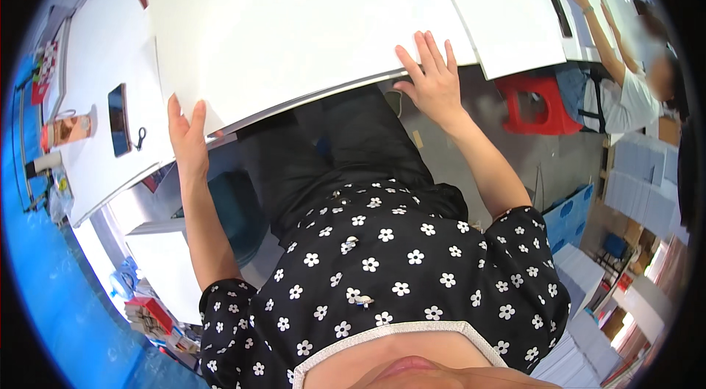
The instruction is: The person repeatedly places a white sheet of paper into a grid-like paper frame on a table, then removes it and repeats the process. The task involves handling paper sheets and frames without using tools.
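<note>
A broad white sheet or board (294, 29) spreads before me, reaching the near edge of the table. My right hand (434, 84) rests on its near right part, fingers spread and stretched out, holding nothing. At the near left corner is my left hand (190, 140), with a finger and the thumb stretched apart against the white surface. Its other fingers are partly hidden. Whether the white piece is one layer or several, I cannot tell.
Left on the white table lie a black phone (118, 120), small dark scissors (140, 139) and a jar (70, 130). A red stool (540, 106) stands at the right. Beyond it a co-worker's arm (604, 40) reaches over the table near a dark flat object (559, 12).
</note>
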The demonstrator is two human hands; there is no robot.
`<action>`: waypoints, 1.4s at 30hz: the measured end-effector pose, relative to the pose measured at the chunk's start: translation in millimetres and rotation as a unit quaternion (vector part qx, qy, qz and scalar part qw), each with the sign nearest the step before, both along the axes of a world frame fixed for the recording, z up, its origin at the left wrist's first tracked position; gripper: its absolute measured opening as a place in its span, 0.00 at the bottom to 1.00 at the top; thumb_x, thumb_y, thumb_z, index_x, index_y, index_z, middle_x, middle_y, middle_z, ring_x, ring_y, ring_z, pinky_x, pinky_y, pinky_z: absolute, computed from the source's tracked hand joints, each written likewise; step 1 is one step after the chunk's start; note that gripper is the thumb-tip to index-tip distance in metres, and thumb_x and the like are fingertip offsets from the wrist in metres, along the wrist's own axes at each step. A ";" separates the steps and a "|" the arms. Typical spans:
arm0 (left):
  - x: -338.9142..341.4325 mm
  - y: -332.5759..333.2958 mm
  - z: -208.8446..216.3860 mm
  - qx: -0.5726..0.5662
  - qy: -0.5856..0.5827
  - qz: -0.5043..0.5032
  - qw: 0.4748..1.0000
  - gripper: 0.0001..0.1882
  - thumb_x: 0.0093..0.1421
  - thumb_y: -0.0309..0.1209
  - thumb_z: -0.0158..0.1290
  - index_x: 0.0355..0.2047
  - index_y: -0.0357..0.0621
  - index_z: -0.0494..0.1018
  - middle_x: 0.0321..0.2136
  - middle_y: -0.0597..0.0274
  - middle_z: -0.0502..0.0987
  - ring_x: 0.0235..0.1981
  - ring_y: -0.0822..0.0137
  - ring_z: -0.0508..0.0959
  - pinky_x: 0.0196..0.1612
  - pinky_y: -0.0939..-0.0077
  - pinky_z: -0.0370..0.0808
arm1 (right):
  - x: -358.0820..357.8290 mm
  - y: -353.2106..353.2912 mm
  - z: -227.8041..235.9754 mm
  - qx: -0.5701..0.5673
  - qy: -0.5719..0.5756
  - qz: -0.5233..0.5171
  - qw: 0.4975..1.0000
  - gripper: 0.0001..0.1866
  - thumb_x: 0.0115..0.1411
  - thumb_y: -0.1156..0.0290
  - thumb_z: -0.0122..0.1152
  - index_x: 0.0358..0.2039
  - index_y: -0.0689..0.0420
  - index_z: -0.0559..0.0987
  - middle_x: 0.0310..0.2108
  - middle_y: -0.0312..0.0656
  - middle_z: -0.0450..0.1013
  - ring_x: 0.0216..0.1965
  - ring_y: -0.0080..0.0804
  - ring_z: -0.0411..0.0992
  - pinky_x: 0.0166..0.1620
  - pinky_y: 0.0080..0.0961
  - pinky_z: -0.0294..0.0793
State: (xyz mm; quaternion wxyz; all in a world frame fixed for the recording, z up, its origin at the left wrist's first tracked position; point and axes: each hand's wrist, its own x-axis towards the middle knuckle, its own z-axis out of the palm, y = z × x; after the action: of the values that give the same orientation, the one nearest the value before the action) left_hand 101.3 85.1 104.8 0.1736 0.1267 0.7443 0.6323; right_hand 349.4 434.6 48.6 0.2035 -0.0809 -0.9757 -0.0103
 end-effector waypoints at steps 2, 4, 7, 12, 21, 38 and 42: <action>1.2 1.2 4.0 -0.024 0.008 0.001 1.000 0.27 0.69 0.29 0.49 0.65 0.37 0.55 0.44 0.54 0.76 0.33 0.73 0.79 0.22 0.81 0.75 | -4.9 -11.8 0.2 -0.033 0.006 0.000 0.999 0.43 0.50 0.48 0.68 0.65 0.49 0.68 0.65 0.56 0.61 0.68 0.53 0.58 0.68 0.57 0.53; 3.3 1.4 5.6 -0.023 0.005 -0.002 1.000 0.25 0.69 0.28 0.48 0.64 0.36 0.57 0.44 0.56 0.76 0.31 0.73 0.78 0.23 0.81 0.74 | -9.1 -25.6 0.2 -0.041 -0.005 0.004 0.999 0.44 0.52 0.45 0.65 0.65 0.54 0.66 0.66 0.55 0.60 0.69 0.53 0.56 0.68 0.56 0.52; 1.3 -1.1 0.6 -0.017 0.007 -0.006 1.000 0.24 0.69 0.26 0.47 0.63 0.36 0.57 0.41 0.58 0.77 0.29 0.76 0.77 0.23 0.83 0.72 | -21.3 -52.6 6.1 -0.068 -0.021 0.046 0.996 0.45 0.51 0.45 0.65 0.66 0.53 0.66 0.67 0.54 0.59 0.70 0.52 0.55 0.69 0.56 0.52; 1.6 -1.7 -0.8 -0.036 0.004 -0.004 0.999 0.25 0.69 0.28 0.48 0.64 0.37 0.57 0.39 0.61 0.77 0.27 0.78 0.75 0.20 0.84 0.69 | -40.7 -88.8 8.1 -0.089 -0.037 0.091 0.991 0.44 0.48 0.47 0.69 0.67 0.41 0.66 0.69 0.46 0.58 0.71 0.51 0.53 0.69 0.56 0.51; -2.7 -8.3 -21.7 -0.107 0.128 0.012 0.986 0.26 0.66 0.28 0.53 0.63 0.37 0.64 0.55 0.52 0.72 0.55 0.63 0.71 0.58 0.71 0.66 | -44.6 -95.9 -5.5 -0.057 -0.018 0.082 0.995 0.46 0.44 0.51 0.73 0.66 0.35 0.68 0.70 0.44 0.56 0.71 0.52 0.52 0.69 0.57 0.50; -32.1 -33.9 -36.9 -0.160 0.193 -0.085 0.964 0.27 0.66 0.24 0.49 0.66 0.43 0.63 0.65 0.53 0.66 0.62 0.54 0.67 0.63 0.66 0.64 | -46.2 -97.6 -5.3 -0.051 -0.007 0.090 0.995 0.44 0.45 0.58 0.75 0.65 0.36 0.70 0.70 0.45 0.57 0.71 0.52 0.52 0.68 0.57 0.51; -33.1 -34.9 -41.1 -0.158 0.201 -0.087 0.963 0.28 0.65 0.24 0.50 0.66 0.43 0.63 0.66 0.53 0.65 0.62 0.54 0.67 0.63 0.65 0.64 | -46.6 -97.8 -5.5 -0.049 -0.006 0.092 0.995 0.44 0.45 0.58 0.75 0.65 0.37 0.70 0.70 0.46 0.57 0.71 0.53 0.52 0.68 0.57 0.51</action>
State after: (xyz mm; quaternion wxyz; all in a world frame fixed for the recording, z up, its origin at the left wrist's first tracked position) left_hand 68.2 50.2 63.8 0.0924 0.2867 0.8403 0.4507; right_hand 302.8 336.8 43.0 0.1935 -0.0007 -0.9795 0.0561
